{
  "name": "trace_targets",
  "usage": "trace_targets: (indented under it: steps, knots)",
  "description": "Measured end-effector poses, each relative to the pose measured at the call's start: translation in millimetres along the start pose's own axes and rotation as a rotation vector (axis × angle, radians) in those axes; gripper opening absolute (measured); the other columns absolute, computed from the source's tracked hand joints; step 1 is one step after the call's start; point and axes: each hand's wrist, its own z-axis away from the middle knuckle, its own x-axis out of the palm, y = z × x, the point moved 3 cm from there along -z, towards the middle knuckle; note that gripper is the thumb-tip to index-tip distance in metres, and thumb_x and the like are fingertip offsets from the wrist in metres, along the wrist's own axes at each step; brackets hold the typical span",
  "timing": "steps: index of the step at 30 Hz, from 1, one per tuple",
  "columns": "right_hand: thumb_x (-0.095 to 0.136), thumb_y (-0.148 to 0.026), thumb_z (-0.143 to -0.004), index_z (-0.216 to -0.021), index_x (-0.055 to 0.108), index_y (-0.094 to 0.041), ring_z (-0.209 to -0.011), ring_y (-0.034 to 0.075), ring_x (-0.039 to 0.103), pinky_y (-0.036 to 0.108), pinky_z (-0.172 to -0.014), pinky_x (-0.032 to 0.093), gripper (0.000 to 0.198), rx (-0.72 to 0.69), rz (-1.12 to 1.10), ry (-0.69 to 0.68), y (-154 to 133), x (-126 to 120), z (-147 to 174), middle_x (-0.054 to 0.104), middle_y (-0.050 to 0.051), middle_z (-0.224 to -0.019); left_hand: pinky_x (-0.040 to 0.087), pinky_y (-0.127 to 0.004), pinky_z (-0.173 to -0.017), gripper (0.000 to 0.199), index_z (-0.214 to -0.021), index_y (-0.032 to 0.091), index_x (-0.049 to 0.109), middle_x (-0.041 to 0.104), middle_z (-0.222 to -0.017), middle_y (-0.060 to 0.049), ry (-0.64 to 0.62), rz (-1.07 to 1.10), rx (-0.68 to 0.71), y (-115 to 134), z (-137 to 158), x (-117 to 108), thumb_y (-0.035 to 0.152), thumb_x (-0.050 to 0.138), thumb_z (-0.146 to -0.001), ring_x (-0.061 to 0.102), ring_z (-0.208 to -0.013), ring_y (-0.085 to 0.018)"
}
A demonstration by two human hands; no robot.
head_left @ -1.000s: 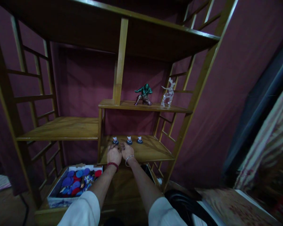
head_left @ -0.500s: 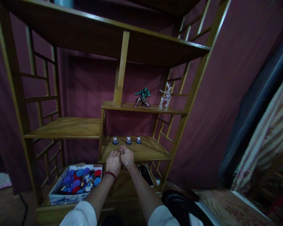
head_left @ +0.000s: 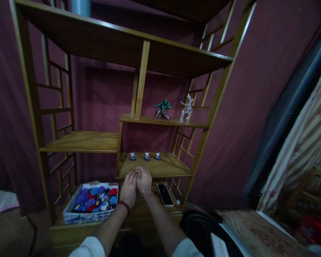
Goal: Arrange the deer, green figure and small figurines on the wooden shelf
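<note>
"What does the lower right shelf (head_left: 173,168) carry?"

"Three small figurines (head_left: 147,157) — upright, in a row set back from the front edge, the first near the left edge."

"And the shelf above it (head_left: 149,119)?"

"A crouching green figure (head_left: 163,109) around the middle, and a clear deer figure (head_left: 186,110) toward the right end."

"And the unit's bottom board (head_left: 139,213)?"

"A pale patterned box (head_left: 88,217) at the left front corner — and a phone (head_left: 165,195), screen up, toward the right edge."
</note>
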Motion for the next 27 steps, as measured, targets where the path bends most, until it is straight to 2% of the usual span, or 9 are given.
trace_targets:
  steps: [3,7,13,20,23,27]
  knots:
    - [0.035,-0.005,-0.074,-0.083,0.06,-0.019,-0.081,0.015,0.05,0.024,-0.076,0.036,0.029,-0.028,0.009,0.046,-3,1,9,0.062,0.002,-0.084,0.032,-0.037,-0.1,0.049,-0.122,0.017,0.041,0.042,-0.127,-0.007,0.005,0.084,0.006,-2,8,-1,0.004,0.029,-0.076,0.027,-0.123,-0.015]
    - [0.036,-0.007,-0.075,-0.08,0.059,-0.018,-0.081,0.017,0.047,0.026,-0.076,0.036,0.026,-0.043,0.014,0.084,-6,2,22,0.059,0.003,-0.081,0.029,-0.034,-0.103,0.054,-0.125,0.024,0.037,0.037,-0.132,-0.003,-0.014,0.191,-0.034,-6,14,0,0.003,0.025,-0.077,0.027,-0.124,-0.011]
    - [0.035,-0.007,-0.074,-0.084,0.057,-0.019,-0.083,0.017,0.045,0.028,-0.078,0.036,0.027,-0.063,-0.048,0.118,-6,8,38,0.056,0.004,-0.082,0.024,-0.034,-0.105,0.049,-0.128,0.021,0.033,0.031,-0.136,-0.003,-0.084,0.183,-0.061,-10,27,-1,0.009,0.025,-0.081,0.021,-0.127,-0.012]
    - [0.031,-0.009,-0.075,-0.086,0.053,-0.018,-0.083,0.017,0.047,0.029,-0.078,0.037,0.026,-0.059,-0.111,0.112,-11,19,54,0.055,0.005,-0.082,0.025,-0.035,-0.104,0.045,-0.13,0.018,0.029,0.026,-0.139,-0.006,-0.118,0.128,-0.05,-10,45,-19,0.02,0.027,-0.085,0.019,-0.128,-0.014]
    - [0.031,-0.011,-0.077,-0.086,0.052,-0.018,-0.083,0.017,0.049,0.029,-0.079,0.038,0.024,-0.055,-0.147,0.077,-14,26,62,0.056,0.005,-0.083,0.026,-0.032,-0.103,0.045,-0.129,0.017,0.029,0.027,-0.139,-0.007,-0.123,0.181,-0.11,-14,53,-24,0.021,0.025,-0.085,0.023,-0.126,-0.012]
    - [0.03,-0.014,-0.08,-0.088,0.051,-0.018,-0.079,0.014,0.054,0.026,-0.075,0.041,0.023,0.001,-0.221,-0.028,-13,47,74,0.058,0.005,-0.086,0.028,-0.029,-0.103,0.043,-0.128,0.017,0.032,0.033,-0.136,-0.007,-0.132,0.241,-0.26,-30,65,-23,0.022,0.024,-0.086,0.031,-0.122,-0.011]
